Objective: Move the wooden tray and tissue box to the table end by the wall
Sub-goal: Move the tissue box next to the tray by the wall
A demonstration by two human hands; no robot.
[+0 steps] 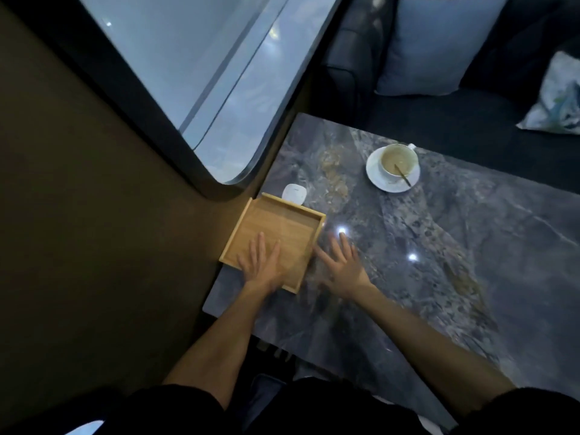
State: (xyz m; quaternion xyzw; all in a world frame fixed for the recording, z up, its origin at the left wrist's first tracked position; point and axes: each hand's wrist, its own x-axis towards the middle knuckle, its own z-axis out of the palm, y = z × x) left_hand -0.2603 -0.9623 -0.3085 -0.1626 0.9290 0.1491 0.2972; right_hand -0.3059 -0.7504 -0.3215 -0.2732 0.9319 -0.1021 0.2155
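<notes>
The square wooden tray [282, 224] lies empty on the grey marble table [439, 246], at the table end that meets the brown wall. My left hand [262, 265] rests flat and open on the tray's floor near its front edge. My right hand [340, 265] is spread open on the table just right of the tray, its fingertips near the tray's right rim. No tissue box is in view.
A small white rounded device [294, 193] sits behind the tray by the wall. A white cup with a spoon on a saucer [394, 169] stands at the table's far side. A dark sofa with a pale cushion [436, 45] lies beyond; a window [194, 64] is set in the wall.
</notes>
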